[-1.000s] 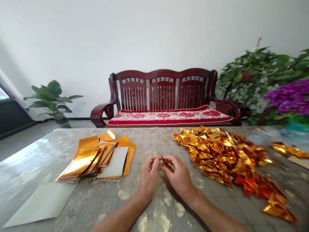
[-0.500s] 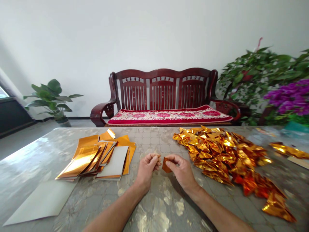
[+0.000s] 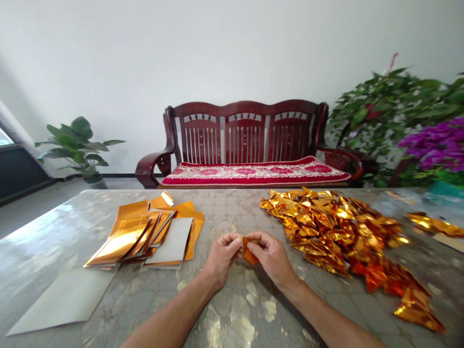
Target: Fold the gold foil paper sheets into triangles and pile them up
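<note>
A small folded piece of gold foil paper [image 3: 250,252] is held above the table, between my two hands. My right hand [image 3: 270,252] pinches it from the right, thumb in front. My left hand [image 3: 225,251] is closed, its thumb and finger pinching at the paper's left edge. To the left lies a loose stack of gold foil sheets [image 3: 132,237], some with the pale back up. On the right is a heap of folded gold foil pieces [image 3: 326,222], pointed and shiny.
A single pale sheet [image 3: 63,299] lies at the table's left front. Clear plastic [image 3: 397,200] and another gold strip [image 3: 435,224] lie at far right. Behind the patterned table [image 3: 145,309] stands a dark red wooden bench [image 3: 244,135], with plants [image 3: 81,145] at the sides.
My left hand has moved right to meet the folded foil paper, closing the gap between the hands. The paper has turned slightly in my right hand. The stack and heap have stayed put.
</note>
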The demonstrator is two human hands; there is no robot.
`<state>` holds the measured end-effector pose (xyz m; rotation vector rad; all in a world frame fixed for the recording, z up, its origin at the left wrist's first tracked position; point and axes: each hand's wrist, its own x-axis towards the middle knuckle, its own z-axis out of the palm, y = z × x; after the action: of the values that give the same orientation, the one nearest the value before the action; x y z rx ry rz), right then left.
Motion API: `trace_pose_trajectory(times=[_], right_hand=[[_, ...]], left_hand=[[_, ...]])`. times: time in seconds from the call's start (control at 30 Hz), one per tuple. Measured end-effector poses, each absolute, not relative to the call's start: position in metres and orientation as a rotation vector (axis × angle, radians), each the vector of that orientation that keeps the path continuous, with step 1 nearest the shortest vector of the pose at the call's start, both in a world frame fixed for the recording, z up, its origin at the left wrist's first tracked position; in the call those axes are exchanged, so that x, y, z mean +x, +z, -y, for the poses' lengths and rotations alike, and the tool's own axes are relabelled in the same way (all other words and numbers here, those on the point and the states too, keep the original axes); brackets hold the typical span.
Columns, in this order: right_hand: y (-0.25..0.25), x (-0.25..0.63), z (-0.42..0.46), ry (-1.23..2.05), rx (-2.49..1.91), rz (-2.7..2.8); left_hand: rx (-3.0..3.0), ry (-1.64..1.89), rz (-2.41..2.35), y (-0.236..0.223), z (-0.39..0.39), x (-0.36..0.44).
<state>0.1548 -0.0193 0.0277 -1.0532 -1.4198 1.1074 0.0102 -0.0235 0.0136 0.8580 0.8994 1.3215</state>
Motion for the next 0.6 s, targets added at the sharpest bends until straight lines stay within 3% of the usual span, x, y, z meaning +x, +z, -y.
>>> trace_pose_trajectory(times=[0.6], right_hand=[[0.0220, 0.1522, 0.0223, 0.932, -1.117, 1.509]], left_hand=[[1.351, 1.441, -1.391, 0.0158, 0.0284, 0.0117]])
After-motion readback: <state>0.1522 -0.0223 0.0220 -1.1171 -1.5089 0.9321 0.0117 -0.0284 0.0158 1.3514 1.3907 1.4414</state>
